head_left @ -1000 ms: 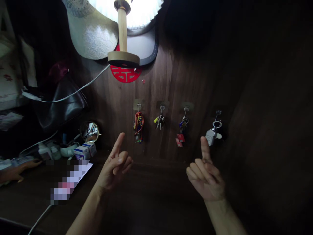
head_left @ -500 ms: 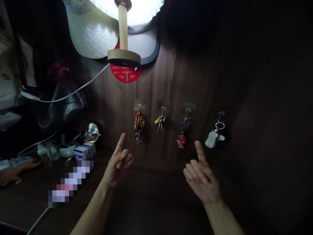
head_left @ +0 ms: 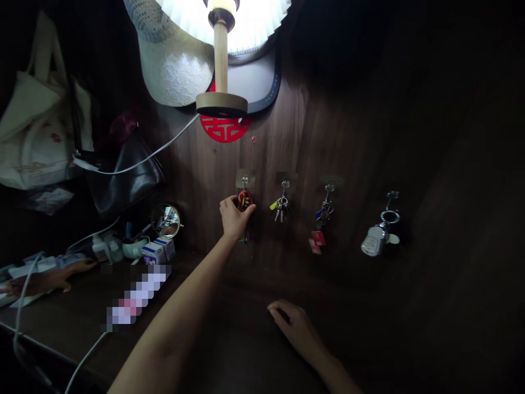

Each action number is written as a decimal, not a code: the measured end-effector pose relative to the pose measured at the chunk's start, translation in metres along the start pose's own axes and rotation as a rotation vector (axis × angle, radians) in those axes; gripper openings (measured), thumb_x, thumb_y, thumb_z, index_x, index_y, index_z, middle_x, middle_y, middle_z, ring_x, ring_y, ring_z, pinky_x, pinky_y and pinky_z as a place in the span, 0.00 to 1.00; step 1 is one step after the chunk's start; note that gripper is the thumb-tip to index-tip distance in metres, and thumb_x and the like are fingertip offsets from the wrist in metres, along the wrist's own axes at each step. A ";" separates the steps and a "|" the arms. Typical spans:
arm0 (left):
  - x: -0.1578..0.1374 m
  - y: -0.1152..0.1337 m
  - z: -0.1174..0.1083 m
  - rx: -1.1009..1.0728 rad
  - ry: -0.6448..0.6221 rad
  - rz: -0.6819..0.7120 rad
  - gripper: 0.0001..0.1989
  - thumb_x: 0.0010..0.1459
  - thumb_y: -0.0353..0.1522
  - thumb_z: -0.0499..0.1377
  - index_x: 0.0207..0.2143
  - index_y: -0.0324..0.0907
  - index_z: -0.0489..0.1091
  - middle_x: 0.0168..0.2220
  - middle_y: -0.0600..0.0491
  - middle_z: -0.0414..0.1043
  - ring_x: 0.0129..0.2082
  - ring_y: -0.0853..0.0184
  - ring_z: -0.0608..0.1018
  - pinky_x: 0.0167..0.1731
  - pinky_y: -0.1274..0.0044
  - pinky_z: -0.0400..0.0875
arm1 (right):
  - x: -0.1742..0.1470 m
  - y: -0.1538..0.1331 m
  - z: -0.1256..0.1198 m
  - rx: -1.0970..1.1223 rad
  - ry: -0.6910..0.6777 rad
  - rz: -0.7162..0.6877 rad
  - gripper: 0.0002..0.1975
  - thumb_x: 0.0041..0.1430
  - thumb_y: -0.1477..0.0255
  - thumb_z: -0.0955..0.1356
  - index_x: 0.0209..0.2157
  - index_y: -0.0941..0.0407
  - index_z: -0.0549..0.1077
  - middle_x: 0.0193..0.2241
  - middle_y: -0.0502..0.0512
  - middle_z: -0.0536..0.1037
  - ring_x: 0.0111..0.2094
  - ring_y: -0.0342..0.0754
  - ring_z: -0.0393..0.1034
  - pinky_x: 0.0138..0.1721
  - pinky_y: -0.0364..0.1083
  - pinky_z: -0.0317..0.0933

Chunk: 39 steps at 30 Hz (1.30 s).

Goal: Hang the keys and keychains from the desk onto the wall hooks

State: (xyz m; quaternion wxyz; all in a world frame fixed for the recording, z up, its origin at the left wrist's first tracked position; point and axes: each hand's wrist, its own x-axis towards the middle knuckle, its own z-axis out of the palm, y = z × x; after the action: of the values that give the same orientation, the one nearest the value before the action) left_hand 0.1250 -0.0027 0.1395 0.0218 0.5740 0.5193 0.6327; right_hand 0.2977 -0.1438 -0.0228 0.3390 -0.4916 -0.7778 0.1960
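At the leftmost wall hook, my left hand (head_left: 234,219) is closed with thumb and fingers around a red, multicoloured braided key lanyard (head_left: 245,200), partly hidden by the hand. Its lower ends show beneath my fingers. Low over the dark desk, my right hand (head_left: 292,324) is loosely curled, fingertips against the thumb, with nothing visible in it. To the right hang a key bunch with a yellow tag (head_left: 281,208), a key ring with red tags (head_left: 318,239), and a ring with a silver-grey fob (head_left: 375,238), each on its own hook.
A lit lamp (head_left: 221,60) stands above, before hanging caps (head_left: 176,74). Left are a canvas bag (head_left: 41,131), a dark leather bag (head_left: 135,167), a round mirror (head_left: 167,221), small boxes (head_left: 159,250) and a wooden figure (head_left: 53,279). A white cable (head_left: 86,358) crosses the desk (head_left: 229,339).
My left hand has gone from pointing to gripping the lanyard on the leftmost hook. My right hand has dropped down and left, its pointing finger now curled. The view has shifted slightly left.
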 end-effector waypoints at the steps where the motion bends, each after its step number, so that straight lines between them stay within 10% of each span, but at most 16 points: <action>1: 0.001 0.004 0.004 0.039 0.002 -0.031 0.22 0.43 0.39 0.64 0.40 0.39 0.64 0.41 0.46 0.62 0.48 0.57 0.64 0.49 0.67 0.60 | 0.000 0.001 0.000 -0.004 0.004 0.000 0.14 0.59 0.67 0.59 0.32 0.54 0.74 0.32 0.53 0.77 0.34 0.46 0.71 0.39 0.44 0.61; 6: 0.001 0.013 0.007 0.083 -0.034 -0.116 0.07 0.48 0.33 0.58 0.30 0.41 0.64 0.37 0.48 0.63 0.43 0.59 0.68 0.44 0.71 0.63 | -0.006 -0.005 -0.004 0.035 0.011 -0.004 0.12 0.58 0.68 0.60 0.29 0.52 0.74 0.29 0.51 0.77 0.32 0.47 0.71 0.36 0.45 0.62; 11: 0.008 0.004 -0.012 -0.270 -0.350 -0.215 0.04 0.47 0.30 0.55 0.26 0.42 0.61 0.24 0.57 0.63 0.29 0.68 0.72 0.33 0.77 0.65 | 0.010 -0.027 -0.024 0.110 0.070 0.012 0.10 0.58 0.67 0.62 0.36 0.51 0.74 0.29 0.51 0.77 0.29 0.48 0.71 0.33 0.46 0.63; 21: 0.020 -0.008 -0.029 -0.502 -0.611 -0.253 0.06 0.43 0.25 0.57 0.26 0.40 0.63 0.17 0.62 0.61 0.15 0.76 0.65 0.18 0.84 0.60 | 0.165 -0.155 -0.103 -0.618 0.298 -0.109 0.29 0.59 0.76 0.57 0.61 0.45 0.49 0.42 0.54 0.74 0.38 0.51 0.71 0.37 0.47 0.61; 35: 0.044 0.021 -0.061 -1.097 -0.956 -0.577 0.05 0.50 0.31 0.55 0.24 0.38 0.63 0.19 0.60 0.61 0.12 0.81 0.59 0.14 0.86 0.59 | 0.197 -0.164 -0.099 -0.922 0.243 0.026 0.28 0.61 0.76 0.56 0.60 0.40 0.48 0.42 0.54 0.73 0.40 0.51 0.71 0.36 0.46 0.59; 39: 0.052 0.009 -0.062 -0.798 -0.951 -0.502 0.04 0.49 0.31 0.57 0.25 0.39 0.64 0.17 0.61 0.63 0.12 0.78 0.63 0.15 0.84 0.62 | 0.199 -0.164 -0.097 -0.957 0.251 0.073 0.28 0.62 0.76 0.56 0.60 0.38 0.47 0.41 0.54 0.73 0.39 0.50 0.72 0.37 0.46 0.58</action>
State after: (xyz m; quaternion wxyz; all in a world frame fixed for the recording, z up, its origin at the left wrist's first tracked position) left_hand 0.0660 -0.0141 0.1948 0.6053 0.6002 0.2972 0.4302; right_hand 0.2066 -0.0398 0.2162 0.1594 -0.6390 -0.7159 -0.2319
